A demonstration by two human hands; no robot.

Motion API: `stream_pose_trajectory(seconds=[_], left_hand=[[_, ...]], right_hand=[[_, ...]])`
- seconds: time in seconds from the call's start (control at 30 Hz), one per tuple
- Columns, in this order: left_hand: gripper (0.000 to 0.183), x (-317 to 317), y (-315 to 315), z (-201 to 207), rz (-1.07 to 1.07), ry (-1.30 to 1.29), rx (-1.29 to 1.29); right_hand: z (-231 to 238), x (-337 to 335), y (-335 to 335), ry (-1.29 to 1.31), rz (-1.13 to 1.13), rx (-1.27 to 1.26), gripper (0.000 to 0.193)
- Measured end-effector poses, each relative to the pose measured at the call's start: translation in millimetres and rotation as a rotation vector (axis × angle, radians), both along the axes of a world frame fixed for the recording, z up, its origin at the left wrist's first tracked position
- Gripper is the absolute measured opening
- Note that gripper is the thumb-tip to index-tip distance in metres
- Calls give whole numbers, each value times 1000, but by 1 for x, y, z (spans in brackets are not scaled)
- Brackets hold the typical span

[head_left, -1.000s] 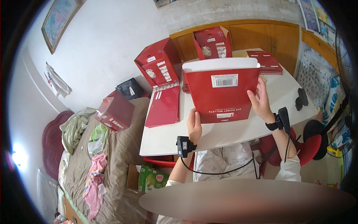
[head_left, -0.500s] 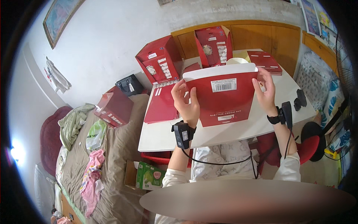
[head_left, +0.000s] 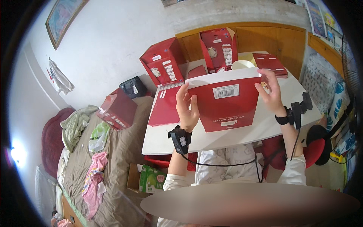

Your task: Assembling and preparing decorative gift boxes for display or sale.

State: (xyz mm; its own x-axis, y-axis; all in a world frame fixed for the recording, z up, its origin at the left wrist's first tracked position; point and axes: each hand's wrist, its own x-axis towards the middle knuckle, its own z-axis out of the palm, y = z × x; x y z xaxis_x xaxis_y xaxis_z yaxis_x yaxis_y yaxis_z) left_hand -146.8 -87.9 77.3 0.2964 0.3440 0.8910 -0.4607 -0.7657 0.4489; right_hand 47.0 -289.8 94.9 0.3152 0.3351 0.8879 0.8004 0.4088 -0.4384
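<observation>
Red carton [head_left: 227, 108] over the bench [head_left: 164, 138]: our part-curled left hand [head_left: 188, 111] and right hand [head_left: 271, 94] grip its upper sides, steadying; next move likely needs even pressure.

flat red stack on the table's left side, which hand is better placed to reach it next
Left, most likely: the left hand is close to the flat red stack, while the right hand is at the red packet's right edge, farther off.

l hand [head_left: 188, 111] higher up red pkt [head_left: 227, 109]
</observation>
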Motion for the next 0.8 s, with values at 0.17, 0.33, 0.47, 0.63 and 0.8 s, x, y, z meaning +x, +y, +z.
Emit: stream_pose_trajectory(seconds=[0.17,0.33,0.47,0.63,0.8], left_hand=[[47,-4,1,8,-157,74,-109],[46,-5,-3,12,-194,21,-136],[48,-3,-4,9,-193,-30,-132],[47,-3,1,2,-161,-30,-96],[40,-5,3,2,-137,-43,-64]], right_hand=[[13,11,-6,42,179,-104,35],[13,11,-9,85,269,-146,32],[15,8,-13,112,266,-153,29],[18,9,-13,56,299,-207,22],[29,6,-16,-7,249,-251,15]])
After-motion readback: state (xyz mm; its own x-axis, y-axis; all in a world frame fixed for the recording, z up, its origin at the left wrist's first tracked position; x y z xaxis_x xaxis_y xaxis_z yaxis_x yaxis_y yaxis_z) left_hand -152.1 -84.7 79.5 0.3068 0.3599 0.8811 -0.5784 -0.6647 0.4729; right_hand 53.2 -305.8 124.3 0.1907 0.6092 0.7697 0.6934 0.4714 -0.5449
